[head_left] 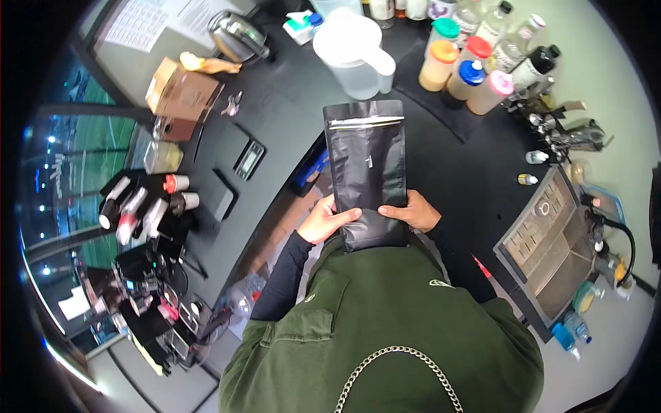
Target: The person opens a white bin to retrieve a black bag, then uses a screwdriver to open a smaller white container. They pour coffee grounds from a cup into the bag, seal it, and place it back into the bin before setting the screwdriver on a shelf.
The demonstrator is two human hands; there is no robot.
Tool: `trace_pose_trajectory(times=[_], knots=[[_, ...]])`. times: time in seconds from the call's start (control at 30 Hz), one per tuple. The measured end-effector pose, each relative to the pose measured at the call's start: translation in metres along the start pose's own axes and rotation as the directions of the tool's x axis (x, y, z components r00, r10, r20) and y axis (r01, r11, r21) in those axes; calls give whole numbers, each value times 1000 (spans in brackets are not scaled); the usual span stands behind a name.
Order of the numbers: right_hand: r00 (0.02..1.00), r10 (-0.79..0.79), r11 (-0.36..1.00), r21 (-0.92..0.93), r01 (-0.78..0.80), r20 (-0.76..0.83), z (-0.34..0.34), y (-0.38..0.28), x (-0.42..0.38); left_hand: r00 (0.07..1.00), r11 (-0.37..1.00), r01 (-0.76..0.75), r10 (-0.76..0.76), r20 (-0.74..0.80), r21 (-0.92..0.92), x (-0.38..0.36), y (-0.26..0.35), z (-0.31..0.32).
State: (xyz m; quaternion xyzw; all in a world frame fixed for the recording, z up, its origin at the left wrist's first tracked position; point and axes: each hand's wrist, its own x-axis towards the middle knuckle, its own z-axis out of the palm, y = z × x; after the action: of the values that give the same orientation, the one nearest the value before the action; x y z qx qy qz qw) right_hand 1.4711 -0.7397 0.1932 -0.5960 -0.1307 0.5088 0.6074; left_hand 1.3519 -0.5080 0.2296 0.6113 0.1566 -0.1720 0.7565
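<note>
Black, slightly shiny film makes up the pouch [367,175], held in front of the body at the near side of the dark counter [447,168], its top end pointing away from the person and its lower end close to the green shirt [385,303]. A silvery band runs across near the top, and a small white mark sits on the front. The left hand [328,219] has the lower left side gripped, thumb laid on the front face and fingers tucked behind, mostly hidden; the right hand [416,211] does the same on the other side, so both are closed round the pouch with the thumb tips a little apart. Just beyond the pouch's top stands a white lidded pitcher [350,58], and right of that squeeze bottles [436,74] with coloured caps are grouped by a dark mat [444,113]. Further left are a small device [249,160] with a display, a cardboard box [184,95] and a metal kettle [233,36]; a metal sink [561,272] lies well to the right
</note>
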Motion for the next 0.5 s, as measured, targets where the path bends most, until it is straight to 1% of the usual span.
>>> trace_pose_trajectory(times=[0.07, 0.1, 0.13, 0.2, 0.23, 0.27, 0.3, 0.33, 0.4, 0.43, 0.47, 0.5], knots=[[996, 9, 999, 50, -14, 88, 1, 10, 7, 999, 999, 5, -6, -37, -35, -7, -17, -7], [994, -1, 997, 77, -8, 106, 5, 9, 11, 998, 995, 24, -29, -48, -102, -12, -21, -9], [992, 7, 997, 71, -16, 123, 5, 16, 17, 997, 985, 37, -47, -58, -166, -16, -24, -12], [978, 113, 993, -3, -114, 177, 7, 28, 30, 994, 982, 19, -38, -98, -186, -28, -31, -17], [974, 120, 993, -15, -119, 194, 12, 28, 34, 991, 974, 20, -49, -126, -226, -34, -33, -19], [969, 90, 996, 3, -93, 228, 17, 26, 37, 987, 964, 15, -58, -153, -267, -40, -36, -22], [963, 58, 998, 21, -66, 262, 24, 21, 41, 984, 961, -2, -47, -171, -275, -45, -40, -25], [958, 59, 998, 6, -63, 280, 32, 19, 46, 978, 961, -27, -32, -207, -277, -50, -45, -30], [960, 59, 997, 37, -72, 272, 50, 9, 57, 966, 959, -74, 1, -260, -273, -60, -44, -41], [956, 56, 998, 22, -65, 287, 59, -1, 61, 960, 963, -113, 43, -277, -244, -67, -40, -47], [943, 33, 999, 14, -40, 332, 65, -13, 64, 952, 965, -152, 84, -293, -216, -74, -38, -52], [927, 12, 1000, 7, -16, 375, 74, -22, 67, 950, 964, -162, 94, -299, -211, -83, -36, -59]])
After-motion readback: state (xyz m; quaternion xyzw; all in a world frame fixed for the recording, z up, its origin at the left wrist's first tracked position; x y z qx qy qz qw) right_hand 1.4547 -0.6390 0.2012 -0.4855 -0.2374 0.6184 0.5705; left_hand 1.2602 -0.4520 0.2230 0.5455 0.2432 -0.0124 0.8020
